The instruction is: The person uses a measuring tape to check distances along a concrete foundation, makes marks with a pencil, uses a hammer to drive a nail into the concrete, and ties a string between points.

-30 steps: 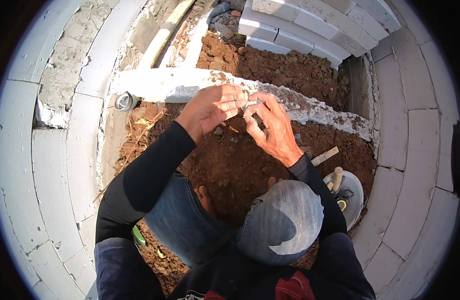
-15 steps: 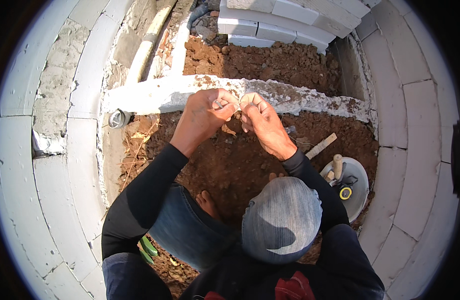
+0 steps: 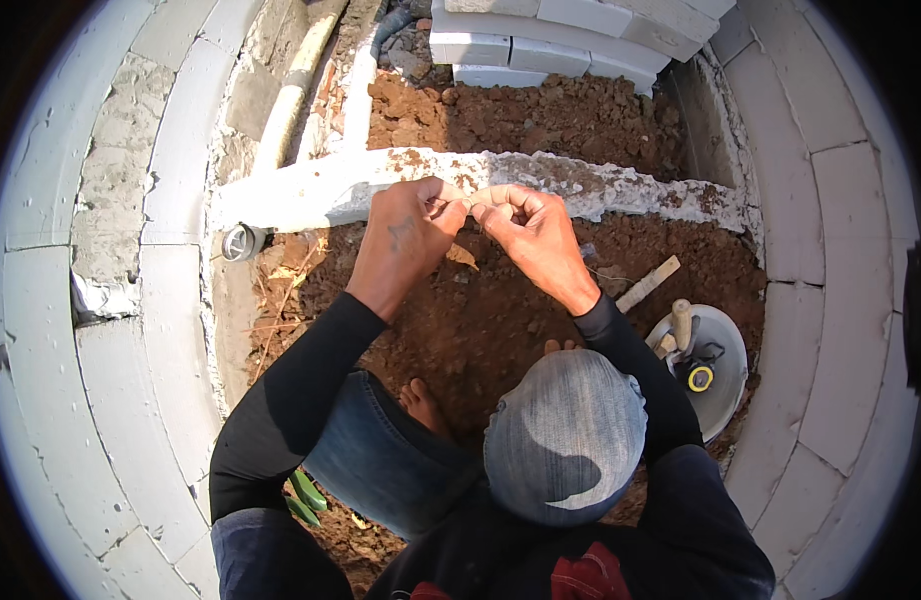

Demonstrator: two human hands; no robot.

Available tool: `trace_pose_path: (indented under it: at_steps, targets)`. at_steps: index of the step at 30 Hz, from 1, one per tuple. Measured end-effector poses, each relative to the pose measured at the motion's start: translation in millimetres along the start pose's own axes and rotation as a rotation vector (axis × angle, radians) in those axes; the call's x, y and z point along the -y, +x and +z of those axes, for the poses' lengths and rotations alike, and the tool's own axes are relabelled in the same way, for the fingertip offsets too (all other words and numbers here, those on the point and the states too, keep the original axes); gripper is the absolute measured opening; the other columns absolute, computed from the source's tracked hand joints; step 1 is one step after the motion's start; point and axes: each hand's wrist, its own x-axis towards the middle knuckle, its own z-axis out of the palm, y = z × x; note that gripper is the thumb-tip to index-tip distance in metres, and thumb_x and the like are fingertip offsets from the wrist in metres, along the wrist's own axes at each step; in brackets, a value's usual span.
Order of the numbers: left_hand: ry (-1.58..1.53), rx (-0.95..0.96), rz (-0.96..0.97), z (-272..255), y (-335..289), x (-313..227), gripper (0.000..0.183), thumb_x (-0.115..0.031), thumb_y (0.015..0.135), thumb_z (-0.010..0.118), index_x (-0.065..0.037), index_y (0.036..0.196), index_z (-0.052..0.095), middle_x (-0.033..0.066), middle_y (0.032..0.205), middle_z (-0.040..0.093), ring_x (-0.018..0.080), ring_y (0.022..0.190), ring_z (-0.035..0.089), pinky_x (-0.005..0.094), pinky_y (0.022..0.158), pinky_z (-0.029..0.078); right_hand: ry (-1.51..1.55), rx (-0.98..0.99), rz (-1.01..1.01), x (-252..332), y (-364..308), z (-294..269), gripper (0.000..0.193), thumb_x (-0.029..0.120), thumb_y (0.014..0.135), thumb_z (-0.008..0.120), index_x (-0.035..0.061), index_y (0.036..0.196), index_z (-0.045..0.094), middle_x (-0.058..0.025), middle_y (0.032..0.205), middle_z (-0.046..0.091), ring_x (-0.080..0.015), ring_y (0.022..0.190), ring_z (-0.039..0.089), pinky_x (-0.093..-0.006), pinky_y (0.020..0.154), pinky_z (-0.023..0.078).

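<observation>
My left hand [image 3: 406, 235] and my right hand [image 3: 536, 240] meet fingertip to fingertip above the near edge of a rough white concrete beam [image 3: 301, 195]. Both are closed in a pinch. Whatever lies between the fingers is too small to make out. Black sleeves cover my forearms. Beneath the hands lies reddish-brown soil [image 3: 461, 320], with a dry leaf [image 3: 462, 257] on it. My bent knee [image 3: 571, 430] in faded jeans is close below my right hand.
A pale bucket [image 3: 726, 370] at the right holds a wooden-handled tool [image 3: 682, 325] and a black-and-yellow tape measure [image 3: 700, 378]. A wooden strip [image 3: 649, 284] lies beside it. Block walls [image 3: 791, 220] rise on both sides. A grey pipe end [image 3: 243, 242] sticks up at left; white blocks [image 3: 551, 57] are stacked behind.
The fingertips have drawn closer together, and my right hand's fingers are curled more toward the left. The view has shifted slightly.
</observation>
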Motion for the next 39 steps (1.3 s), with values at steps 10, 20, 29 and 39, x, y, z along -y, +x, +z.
trace_pose_path:
  at_steps: [10,20,29,39]
  targets:
    - [-1.183,0.354,-0.675,-1.4,1.3,29.5,0.022,-0.015,0.098,0.062,0.003,0.111,0.065,0.0119,0.105,0.072,0.0205,0.091,0.074,0.0329,0.086,0.063,-0.359,-0.053,-0.398,5.4,-0.4,7.0,0.026,0.014,0.086,0.074,0.0043,0.11,0.07,-0.0124,0.083,0.068,-0.0241,0.071,0.065,-0.0362,0.064,0.051]
    - [-1.328,0.39,-0.691,4.5,3.4,25.9,0.026,-0.016,0.101,0.059,0.003,0.118,0.061,0.0139,0.11,0.072,0.0218,0.097,0.073,0.0343,0.088,0.062,-0.388,-0.116,-0.469,-3.8,3.0,2.1,0.017,0.011,0.088,0.075,0.004,0.104,0.077,-0.0127,0.096,0.071,-0.0253,0.088,0.069,-0.0362,0.076,0.054]
    - [-1.447,0.279,-0.652,2.4,2.8,11.9,0.029,-0.017,0.105,0.054,0.003,0.125,0.055,0.0133,0.117,0.066,0.0287,0.108,0.069,0.0431,0.099,0.058,-0.417,-0.141,-0.491,-2.0,3.1,7.6,0.017,0.015,0.09,0.073,0.0065,0.104,0.076,-0.0137,0.126,0.052,-0.0256,0.098,0.06,-0.0363,0.084,0.051]
    - [-1.402,0.263,-0.575,10.7,0.5,17.2,0.029,-0.013,0.101,0.063,-0.006,0.129,0.056,0.0125,0.122,0.065,0.0284,0.107,0.07,0.0428,0.092,0.061,0.141,-0.025,-0.133,-11.0,2.0,10.4,0.019,0.019,0.102,0.064,0.0035,0.112,0.07,-0.0025,0.106,0.067,-0.01,0.1,0.06,-0.0296,0.089,0.049]
